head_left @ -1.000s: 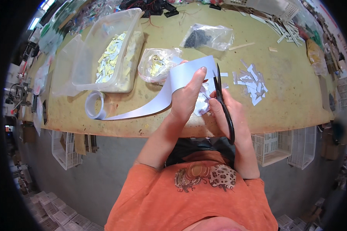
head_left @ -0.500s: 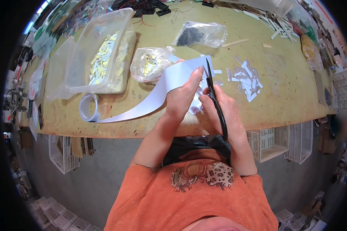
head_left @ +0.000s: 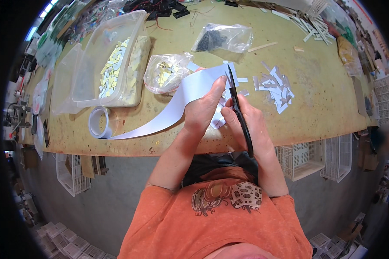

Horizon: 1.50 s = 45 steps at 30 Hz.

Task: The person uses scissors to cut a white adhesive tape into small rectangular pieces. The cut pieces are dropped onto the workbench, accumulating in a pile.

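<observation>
My left hand (head_left: 204, 102) grips the free end of a wide white strip (head_left: 168, 113), thumb on top and fingers mostly hidden beneath. The strip curves back left to its roll (head_left: 92, 122), which stands on its side near the table's front edge. My right hand (head_left: 253, 123) is closed on black-handled scissors (head_left: 235, 97), their blades pointing away from me across the strip's end, just right of my left thumb. Small white cut pieces (head_left: 218, 121) lie under and between my hands. Farther right is a loose pile of narrow white and greyish strips (head_left: 275, 90).
A clear plastic bin (head_left: 136, 69) of yellow and white pieces stands left, beside a clear bag (head_left: 165, 77) of similar pieces. Behind my hands lies a bag of dark bits (head_left: 212, 39) and a thin wooden stick (head_left: 263, 47). Plastic crates (head_left: 300, 160) sit below the table's edge.
The scissors have shifted slightly left over the end of the strip, with their blades at a slightly different angle. Both hands keep their holds; the view has moved a little.
</observation>
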Tool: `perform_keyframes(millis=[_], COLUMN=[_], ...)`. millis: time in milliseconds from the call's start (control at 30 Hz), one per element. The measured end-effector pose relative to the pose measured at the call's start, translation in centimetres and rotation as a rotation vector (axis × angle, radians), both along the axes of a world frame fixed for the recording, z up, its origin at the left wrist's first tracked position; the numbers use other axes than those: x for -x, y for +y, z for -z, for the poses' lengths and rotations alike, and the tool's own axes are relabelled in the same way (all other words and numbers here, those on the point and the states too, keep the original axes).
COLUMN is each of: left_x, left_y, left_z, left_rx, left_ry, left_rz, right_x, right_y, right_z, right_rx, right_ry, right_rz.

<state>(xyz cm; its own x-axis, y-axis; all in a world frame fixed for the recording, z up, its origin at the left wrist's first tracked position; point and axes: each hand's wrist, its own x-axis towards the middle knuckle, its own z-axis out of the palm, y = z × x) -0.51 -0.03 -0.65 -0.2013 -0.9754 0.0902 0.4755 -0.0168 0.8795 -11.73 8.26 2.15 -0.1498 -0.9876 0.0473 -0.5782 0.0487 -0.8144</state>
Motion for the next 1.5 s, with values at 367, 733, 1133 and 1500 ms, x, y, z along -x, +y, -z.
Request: perform_keyframes(millis=[367, 733, 1133, 1500], left_x=[0.0, -0.3, -0.9, -0.2], left_y=[-0.1, 0.0, 0.1, 0.3], left_z=[-0.2, 0.6, -1.5, -0.1], left_rx=[-0.017, -0.007, -0.275, -0.307], left_ry=[0.01, -0.039, 0.207, 0.086], left_rz=[-0.005, -0.003, 0.426, 0.135], right_x=[-0.1, -0.8, 2.7, 2.1], right_y=[-0.1, 0.1, -0.5, -0.1], right_z=[0.7, 0.9, 1.7, -0.3], right_rx=[0.038, 0.055, -0.347, -0.145], right_ry=[0.072, 0.019, -1.831, -0.951], right_rz=[0.029, 0.082, -0.47, 0.028])
